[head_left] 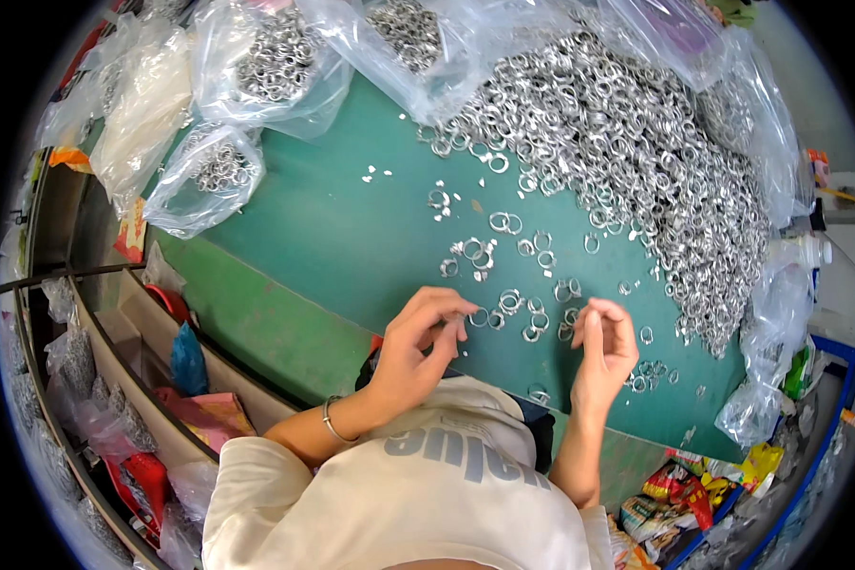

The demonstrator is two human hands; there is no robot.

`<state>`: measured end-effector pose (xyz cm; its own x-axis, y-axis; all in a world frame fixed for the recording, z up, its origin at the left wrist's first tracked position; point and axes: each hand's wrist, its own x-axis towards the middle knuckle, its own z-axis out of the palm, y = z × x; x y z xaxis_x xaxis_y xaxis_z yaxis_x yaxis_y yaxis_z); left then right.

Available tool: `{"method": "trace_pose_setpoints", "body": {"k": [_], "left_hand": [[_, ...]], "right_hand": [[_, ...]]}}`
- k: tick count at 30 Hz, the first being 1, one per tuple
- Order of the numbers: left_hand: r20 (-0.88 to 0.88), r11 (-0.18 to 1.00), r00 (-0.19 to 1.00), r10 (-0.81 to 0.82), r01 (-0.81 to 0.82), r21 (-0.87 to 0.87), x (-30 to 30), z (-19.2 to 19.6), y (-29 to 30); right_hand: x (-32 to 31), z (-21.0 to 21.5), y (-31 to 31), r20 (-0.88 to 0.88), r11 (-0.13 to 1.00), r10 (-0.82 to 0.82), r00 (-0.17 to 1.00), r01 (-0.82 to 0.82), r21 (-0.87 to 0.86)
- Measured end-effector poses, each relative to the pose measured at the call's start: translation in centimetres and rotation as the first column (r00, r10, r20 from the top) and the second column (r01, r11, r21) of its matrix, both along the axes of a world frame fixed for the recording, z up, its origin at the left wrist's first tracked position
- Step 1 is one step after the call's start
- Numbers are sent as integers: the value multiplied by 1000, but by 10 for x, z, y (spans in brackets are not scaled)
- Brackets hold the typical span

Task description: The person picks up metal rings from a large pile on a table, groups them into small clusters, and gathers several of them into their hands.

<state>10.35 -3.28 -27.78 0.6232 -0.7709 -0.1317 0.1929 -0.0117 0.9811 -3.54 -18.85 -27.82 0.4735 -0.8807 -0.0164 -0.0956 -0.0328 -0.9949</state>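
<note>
Over the near part of the green tabletop [342, 209], my left hand [416, 344] is open, with loosely bent fingers and the thumb apart from them. Its fingertips are at a metal ring [480, 317]. To the right, my right hand [605, 353] is closed, fingers curled toward the thumb; what they hold, if anything, is hidden. Beside these fingers lie a few silver rings [566, 288]. Between and beyond both hands, several rings are scattered in small groups, such as the pair [505, 223], among small white bits [370, 175].
A large heap of silver rings [636, 123] covers the far right of the table. Clear plastic bags of rings [274, 66] stand along the far left edge. A divided drawer unit [128, 313] is at the left; colourful packets [679, 489] sit at the lower right.
</note>
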Motion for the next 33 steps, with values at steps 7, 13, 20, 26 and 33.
{"method": "trace_pose_setpoints", "body": {"k": [7, 13, 20, 26, 33], "left_hand": [[-104, 999, 994, 28, -31, -22, 0, -2, 11], [617, 945, 769, -165, -54, 321, -3, -4, -5], [709, 948, 687, -156, -96, 302, -1, -11, -15], [411, 974, 911, -7, -87, 209, 7, -7, -6], [-735, 947, 623, -267, 27, -321, 14, 6, -11]], "right_hand": [[-54, 2, 24, -214, 694, 114, 970, -232, -682], [-56, -7, 30, -396, 733, 145, 907, -367, -573], [-56, -14, 21, -343, 729, -14, 939, -225, -647], [-67, -6, 29, -444, 724, 61, 894, -346, -596], [-63, -11, 25, -60, 991, -71, 996, 64, -116]]}}
